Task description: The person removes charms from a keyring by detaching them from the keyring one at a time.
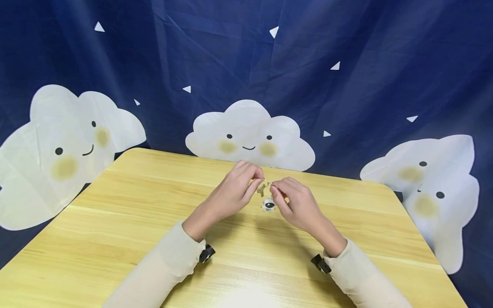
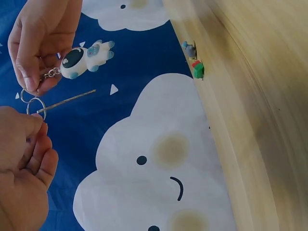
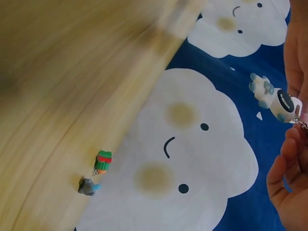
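Both hands meet above the middle of the table. My left hand (image 1: 235, 188) pinches a metal key ring (image 2: 29, 111) between thumb and finger, and a thin brass-coloured key (image 1: 262, 188) hangs from that ring. In the left wrist view the key is seen edge-on. My right hand (image 1: 298, 203) pinches a second curved metal ring (image 2: 22, 96) that overlaps the key ring. From a short chain (image 2: 52, 72) at the right fingers dangles a white and blue astronaut charm (image 1: 268, 205) with a dark visor. The right fingertips partly hide where the chain joins the ring.
On the wooden table (image 1: 127, 205) lie a green and red trinket (image 3: 103, 161) and a small grey one (image 3: 87, 186) near an edge; both are out of sight in the head view. A dark blue curtain (image 1: 231, 51) with white clouds surrounds the table.
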Available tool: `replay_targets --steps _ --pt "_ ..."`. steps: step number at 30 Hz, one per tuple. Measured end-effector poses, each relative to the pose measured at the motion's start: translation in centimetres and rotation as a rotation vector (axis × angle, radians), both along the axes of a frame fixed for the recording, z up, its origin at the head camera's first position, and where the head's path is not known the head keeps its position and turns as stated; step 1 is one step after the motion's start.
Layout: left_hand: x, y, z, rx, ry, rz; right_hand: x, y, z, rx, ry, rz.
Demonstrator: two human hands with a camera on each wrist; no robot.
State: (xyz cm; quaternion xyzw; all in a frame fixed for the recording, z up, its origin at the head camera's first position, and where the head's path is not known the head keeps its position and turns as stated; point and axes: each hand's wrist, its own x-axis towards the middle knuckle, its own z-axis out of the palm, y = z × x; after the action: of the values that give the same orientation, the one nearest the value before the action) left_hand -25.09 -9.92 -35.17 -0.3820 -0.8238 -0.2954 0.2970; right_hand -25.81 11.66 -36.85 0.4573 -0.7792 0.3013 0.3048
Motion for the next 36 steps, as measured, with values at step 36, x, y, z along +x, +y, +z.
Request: replay_targets --steps 36 --pt "0.0 0.4 -0.2 0.108 0.058 -0.148 1.4 0.3 0.7 -0.206 -0.504 0.114"
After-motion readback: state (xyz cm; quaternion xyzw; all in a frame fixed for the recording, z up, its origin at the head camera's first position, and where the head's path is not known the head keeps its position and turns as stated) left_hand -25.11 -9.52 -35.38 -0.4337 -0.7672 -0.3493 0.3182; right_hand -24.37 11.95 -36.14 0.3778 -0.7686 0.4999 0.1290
